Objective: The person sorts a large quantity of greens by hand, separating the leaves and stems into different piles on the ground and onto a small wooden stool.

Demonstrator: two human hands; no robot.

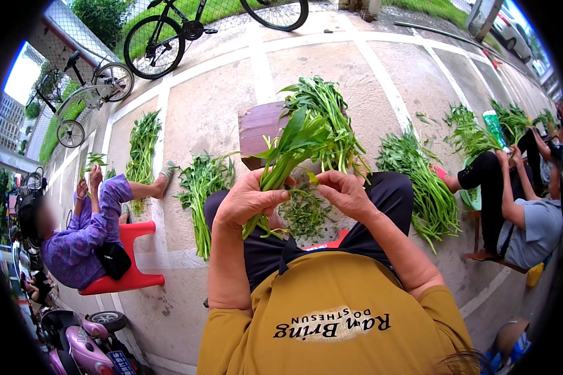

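Observation:
My left hand [253,199] is closed round a bunch of water spinach [296,140], its leaves pointing up and away and the cut stems hanging below the fist. Thumb and fingers of my right hand [349,195] pinch a small leaf [311,179] beside that bunch. Just beyond, another heap of the greens [327,107] lies on a dark reddish wooden stool [258,124], stems toward me. Torn leaf scraps [305,217] are piled on the ground between my knees.
Bundles of greens lie to my left [204,190] and right [417,184]. A person in purple [84,240] sits on a red plastic stool [131,256] at left; another in grey [532,228] sits at right. Bicycles [156,47] stand by the far fence, a pink scooter [87,344] lower left.

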